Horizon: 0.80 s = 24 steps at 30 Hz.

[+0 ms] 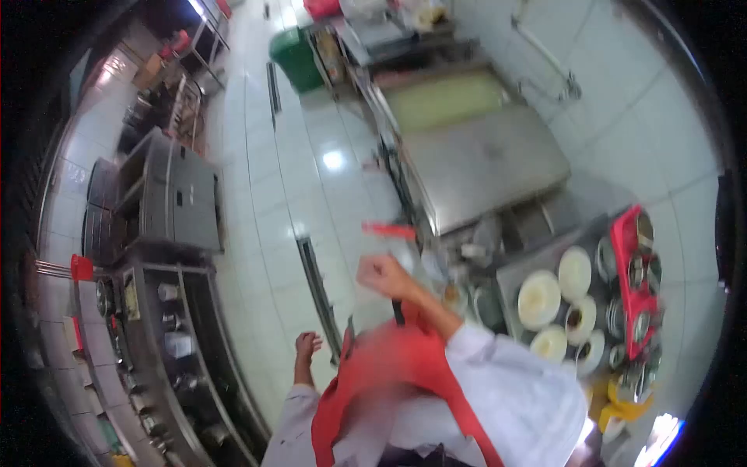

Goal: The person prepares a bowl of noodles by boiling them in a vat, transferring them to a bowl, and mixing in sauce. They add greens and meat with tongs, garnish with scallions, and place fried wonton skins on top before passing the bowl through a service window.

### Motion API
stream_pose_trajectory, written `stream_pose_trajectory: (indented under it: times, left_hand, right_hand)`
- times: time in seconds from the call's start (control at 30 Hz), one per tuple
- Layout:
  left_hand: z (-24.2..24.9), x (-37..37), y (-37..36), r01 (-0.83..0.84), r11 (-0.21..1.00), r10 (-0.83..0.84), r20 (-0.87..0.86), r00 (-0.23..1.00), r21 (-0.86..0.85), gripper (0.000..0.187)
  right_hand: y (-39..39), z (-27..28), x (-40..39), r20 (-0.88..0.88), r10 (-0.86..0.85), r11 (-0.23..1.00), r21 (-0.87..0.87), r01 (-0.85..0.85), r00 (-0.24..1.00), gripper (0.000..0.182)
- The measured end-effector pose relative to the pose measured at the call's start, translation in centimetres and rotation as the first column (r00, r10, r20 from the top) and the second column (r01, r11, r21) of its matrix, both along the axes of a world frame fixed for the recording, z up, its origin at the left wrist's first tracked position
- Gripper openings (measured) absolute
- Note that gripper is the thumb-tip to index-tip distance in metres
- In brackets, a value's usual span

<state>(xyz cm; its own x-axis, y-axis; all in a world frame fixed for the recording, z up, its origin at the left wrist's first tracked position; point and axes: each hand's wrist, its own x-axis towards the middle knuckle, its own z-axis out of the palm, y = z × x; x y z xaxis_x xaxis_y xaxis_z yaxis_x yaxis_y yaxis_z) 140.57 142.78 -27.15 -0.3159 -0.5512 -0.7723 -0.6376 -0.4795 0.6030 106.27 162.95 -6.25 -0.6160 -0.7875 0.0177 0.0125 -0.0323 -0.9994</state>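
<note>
My right hand (381, 276) is closed in a fist in front of the red apron (389, 358), and nothing sticks out of it. Lower and to the left hangs my left hand (308, 343), its fingers curled in, with no object visible in it. Both arms have white sleeves. Just beyond the right hand is a blurred red strip (389, 230), apart from the fist. White bowls (539, 300), several of them, stand on a metal counter (510, 288) to the right, out of reach of the fingers.
A steel basin (482, 163) holds yellow-green liquid under a partial cover. Farther off is a green bin (296, 61). Steel shelving (175, 342) and a steel cabinet (183, 194) line the left. A red rack (634, 288) edges the counter. A floor drain (315, 280) crosses the tiles.
</note>
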Motion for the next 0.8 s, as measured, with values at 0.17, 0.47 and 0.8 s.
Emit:
stream_pose_trajectory:
  times: [0.17,0.47,0.8]
  left_hand:
    - [0.8,-16.9,-10.4,0.075,0.997,-0.074,-0.023,0.997,0.020,0.026]
    - [-5.8,-48.4,-19.1,0.399,0.908,-0.352,-0.284,0.892,0.127,0.030]
    - [-21.1,-72.7,-18.0,0.587,0.699,-0.495,-0.317,0.809,0.407,0.044]
  right_hand:
    - [-0.3,6.3,-7.6,-0.006,0.056,0.998,0.036,-0.056,0.998,0.011]
    - [-2.3,7.0,-12.5,0.233,-0.164,0.943,0.322,0.083,0.959,0.034]
    - [-12.2,4.8,-16.1,0.152,-0.633,0.755,0.339,0.561,0.759,0.050]
